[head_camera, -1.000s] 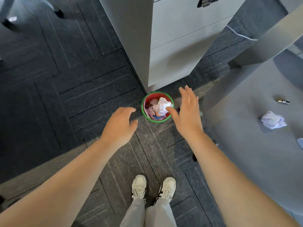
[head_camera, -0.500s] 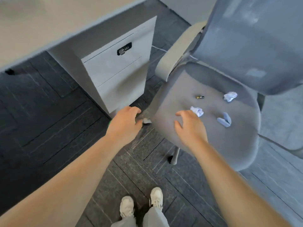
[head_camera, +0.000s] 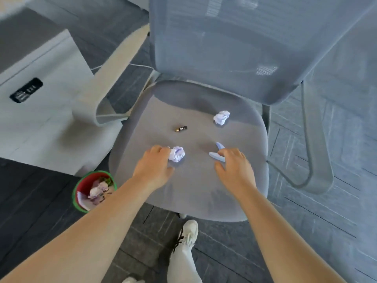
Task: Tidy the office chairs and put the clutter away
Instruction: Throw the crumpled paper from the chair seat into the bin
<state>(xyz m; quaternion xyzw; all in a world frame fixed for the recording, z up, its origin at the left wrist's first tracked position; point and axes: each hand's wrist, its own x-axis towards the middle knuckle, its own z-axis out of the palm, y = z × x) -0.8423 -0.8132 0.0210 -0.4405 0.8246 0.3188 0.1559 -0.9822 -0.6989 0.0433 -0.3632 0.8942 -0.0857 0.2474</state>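
A grey office chair's seat (head_camera: 193, 184) carries the clutter. My left hand (head_camera: 155, 166) rests on the seat with curled fingertips touching a crumpled white paper ball (head_camera: 177, 154); it does not enclose the ball. My right hand (head_camera: 234, 166) hovers with fingers spread, the fingertips over a pale blue curved piece (head_camera: 216, 155). A small black and gold battery (head_camera: 181, 128) lies further back, and a second paper ball (head_camera: 222, 117) sits near the backrest. A red bin with a green rim (head_camera: 84, 185), holding crumpled paper, stands on the floor left of the chair.
A light grey drawer cabinet (head_camera: 40, 119) with a combination lock (head_camera: 26, 90) stands at the left, close to the chair's left armrest (head_camera: 114, 78). The mesh backrest (head_camera: 234, 48) rises behind the seat. The right armrest (head_camera: 314, 150) loops out. My feet stand on dark carpet tiles.
The view swung from the bin up to the chair seat. Both hands moved from above the bin to the seat, the left reaching the near paper ball, the right the blue piece.
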